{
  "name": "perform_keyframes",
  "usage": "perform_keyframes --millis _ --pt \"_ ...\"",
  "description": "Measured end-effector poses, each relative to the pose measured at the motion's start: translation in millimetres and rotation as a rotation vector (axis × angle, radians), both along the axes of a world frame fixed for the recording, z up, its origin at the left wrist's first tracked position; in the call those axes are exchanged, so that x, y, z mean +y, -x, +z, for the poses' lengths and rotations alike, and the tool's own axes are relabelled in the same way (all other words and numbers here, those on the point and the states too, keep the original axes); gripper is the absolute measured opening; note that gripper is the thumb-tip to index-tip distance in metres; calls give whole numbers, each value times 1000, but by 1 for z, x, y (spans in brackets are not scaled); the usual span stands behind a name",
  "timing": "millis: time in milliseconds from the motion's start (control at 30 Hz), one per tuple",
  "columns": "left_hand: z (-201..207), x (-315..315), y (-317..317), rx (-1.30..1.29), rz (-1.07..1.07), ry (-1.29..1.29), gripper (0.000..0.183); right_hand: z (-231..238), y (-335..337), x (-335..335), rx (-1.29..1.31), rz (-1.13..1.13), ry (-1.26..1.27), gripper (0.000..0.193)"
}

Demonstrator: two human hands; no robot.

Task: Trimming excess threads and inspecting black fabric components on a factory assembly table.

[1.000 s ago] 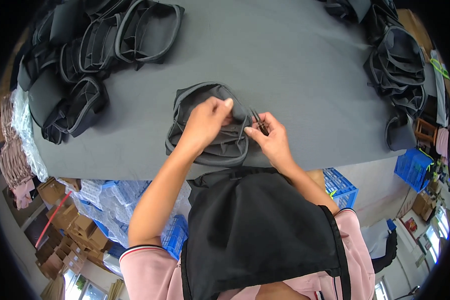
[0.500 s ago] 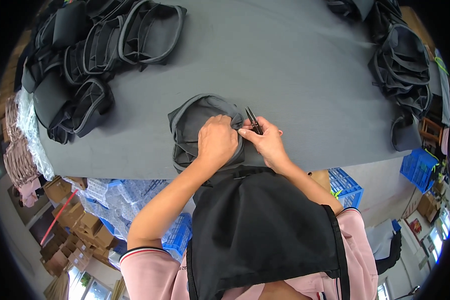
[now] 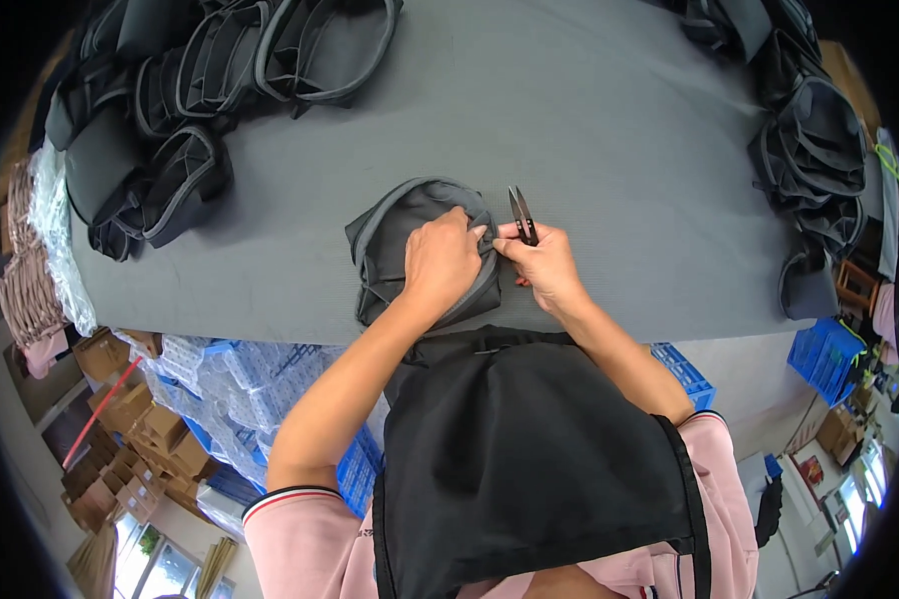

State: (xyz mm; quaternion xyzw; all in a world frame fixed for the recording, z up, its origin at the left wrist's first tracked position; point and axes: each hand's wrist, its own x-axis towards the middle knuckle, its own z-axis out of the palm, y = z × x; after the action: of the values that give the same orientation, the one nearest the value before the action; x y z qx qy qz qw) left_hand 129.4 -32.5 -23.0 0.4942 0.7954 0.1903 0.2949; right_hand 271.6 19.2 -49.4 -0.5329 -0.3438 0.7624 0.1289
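A dark grey fabric pouch (image 3: 380, 262) lies in front of me near the table's front edge, its mouth facing up. My left hand (image 3: 444, 254) reaches into it, with the fingers closed on the right side of its rim. At that same side my right hand (image 3: 543, 264) pinches the rim between thumb and forefinger. Small black thread snips (image 3: 521, 214) are tucked in the right hand, blades pointing away from me and apart at the tips. The pouch's lower part is hidden behind my left wrist.
The grey table (image 3: 629, 200) spreads out ahead. Similar pouches (image 3: 205, 60) are heaped at the far left, and another pile (image 3: 814, 140) stands at the right. Below the edge are wrapped goods in blue crates (image 3: 260, 389) and another blue crate (image 3: 827, 359). A black apron (image 3: 539, 449) covers my front.
My right hand has turned the snips more upright. Both hands stay on the pouch's right rim and have shifted slightly along it. The whole view has tilted a little.
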Motion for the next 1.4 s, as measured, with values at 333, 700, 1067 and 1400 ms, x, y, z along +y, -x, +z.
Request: perform_keyframes --millis 333,700,1067,1400 --pt "-6 -4 -5 7 -35 -87 21 -5 -5 -1 -31 13 -9 17" --pt "-1 -3 1 -84 0 -68 16 43 -30 -1 -373 509 -1085 27" --pt "-1 3 7 -105 -10 -2 19 50 -19 16 -411 823 -1567 30" --pt "0 3 9 -129 23 37 21 58 -25 18 -357 716 -1408 20"
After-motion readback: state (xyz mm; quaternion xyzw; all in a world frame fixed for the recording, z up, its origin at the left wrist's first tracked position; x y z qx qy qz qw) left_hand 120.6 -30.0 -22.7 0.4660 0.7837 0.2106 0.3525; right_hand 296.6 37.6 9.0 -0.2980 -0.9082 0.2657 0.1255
